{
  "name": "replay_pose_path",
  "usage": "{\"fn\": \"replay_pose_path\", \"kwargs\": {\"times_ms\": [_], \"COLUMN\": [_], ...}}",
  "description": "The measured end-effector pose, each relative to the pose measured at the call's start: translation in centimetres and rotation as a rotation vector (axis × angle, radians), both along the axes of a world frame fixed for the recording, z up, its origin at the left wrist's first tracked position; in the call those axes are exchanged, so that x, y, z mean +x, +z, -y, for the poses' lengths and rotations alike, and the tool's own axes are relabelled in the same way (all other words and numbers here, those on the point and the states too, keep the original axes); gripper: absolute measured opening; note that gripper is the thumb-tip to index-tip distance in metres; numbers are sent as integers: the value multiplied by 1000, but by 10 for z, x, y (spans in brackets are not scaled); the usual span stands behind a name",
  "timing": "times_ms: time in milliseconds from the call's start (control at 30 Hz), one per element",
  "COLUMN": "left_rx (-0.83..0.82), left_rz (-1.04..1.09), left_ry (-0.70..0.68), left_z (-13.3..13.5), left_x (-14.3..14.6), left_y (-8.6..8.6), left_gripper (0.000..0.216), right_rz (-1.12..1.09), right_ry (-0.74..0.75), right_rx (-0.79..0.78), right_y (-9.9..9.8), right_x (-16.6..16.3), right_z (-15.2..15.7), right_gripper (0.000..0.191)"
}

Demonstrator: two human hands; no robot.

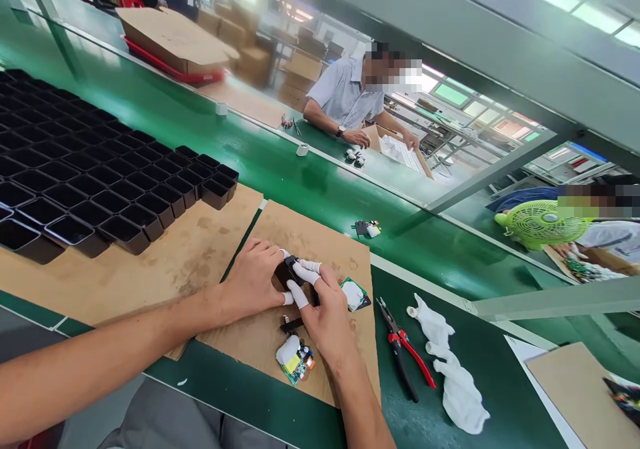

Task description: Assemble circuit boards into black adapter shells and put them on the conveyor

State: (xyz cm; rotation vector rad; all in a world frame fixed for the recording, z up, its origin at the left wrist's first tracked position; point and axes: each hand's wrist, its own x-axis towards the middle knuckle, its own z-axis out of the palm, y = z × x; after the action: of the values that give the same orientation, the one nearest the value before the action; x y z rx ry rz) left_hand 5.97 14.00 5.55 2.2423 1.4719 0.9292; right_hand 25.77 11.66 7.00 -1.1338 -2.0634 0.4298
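Note:
Over the cardboard sheet, my left hand is closed on a small black plastic case. My right hand grips the same case from the other side, its fingertips pressed on a black piece at the top edge. White finger covers are on several fingertips of both hands. Below the case lies a small black part, partly hidden by my right hand. A circuit board with a white blob and yellow component rests nearer me. Another circuit board with a white patch lies right of my right hand.
Rows of open black boxes stand at left on cardboard. Red-handled pliers and white gloves lie at right. Beyond the green conveyor belt, holding another small assembly, a co-worker handles a carton. A green fan stands at right.

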Motion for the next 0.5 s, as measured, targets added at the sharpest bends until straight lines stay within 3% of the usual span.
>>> {"fn": "replay_pose_path", "kwargs": {"times_ms": [233,500], "left_rx": [-22,26], "left_rz": [-7,13], "left_ry": [-11,-17], "left_z": [-1,0], "left_x": [0,0], "left_y": [-1,-1], "left_gripper": [27,25], "right_rz": [44,151], "right_ry": [-20,41], "right_rx": [97,242], "right_y": [-3,-8], "right_x": [-2,9], "right_z": [-1,2], "right_gripper": [25,37]}}
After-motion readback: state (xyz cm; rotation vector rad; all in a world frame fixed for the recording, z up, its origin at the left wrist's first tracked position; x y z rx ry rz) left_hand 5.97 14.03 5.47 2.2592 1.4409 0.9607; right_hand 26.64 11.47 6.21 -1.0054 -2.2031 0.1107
